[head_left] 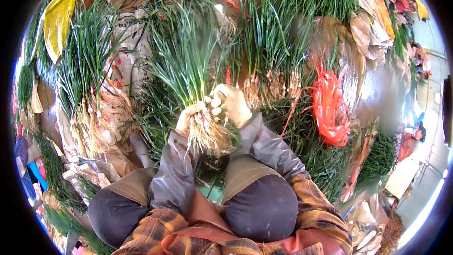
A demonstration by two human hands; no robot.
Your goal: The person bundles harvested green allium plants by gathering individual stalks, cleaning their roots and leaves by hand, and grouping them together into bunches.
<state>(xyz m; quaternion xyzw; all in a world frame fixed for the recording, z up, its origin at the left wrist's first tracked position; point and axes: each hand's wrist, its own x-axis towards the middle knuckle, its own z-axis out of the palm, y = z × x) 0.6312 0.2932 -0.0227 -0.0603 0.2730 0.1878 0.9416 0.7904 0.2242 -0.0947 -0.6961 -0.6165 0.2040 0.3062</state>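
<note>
A bunch of spring onions (186, 59) stands upright in front of me, its green leaves fanning away and its pale roots (207, 137) hanging towards my lap. My left hand (189, 117) is closed around the left side of its base, just above the roots. From the right, my right hand (232, 104) has its fingers curled against the stems near the small white bulbs. Both hands meet at the bunch's neck, and part of the stems is hidden behind the fingers.
More rooted spring onions (85, 61) lie on the left, others (271, 38) at the upper right. A tangle of red plastic ties (330, 106) rests on loose greens to the right. Yellow wrapping (61, 19) is at upper left, crumpled brown paper (370, 35) at upper right.
</note>
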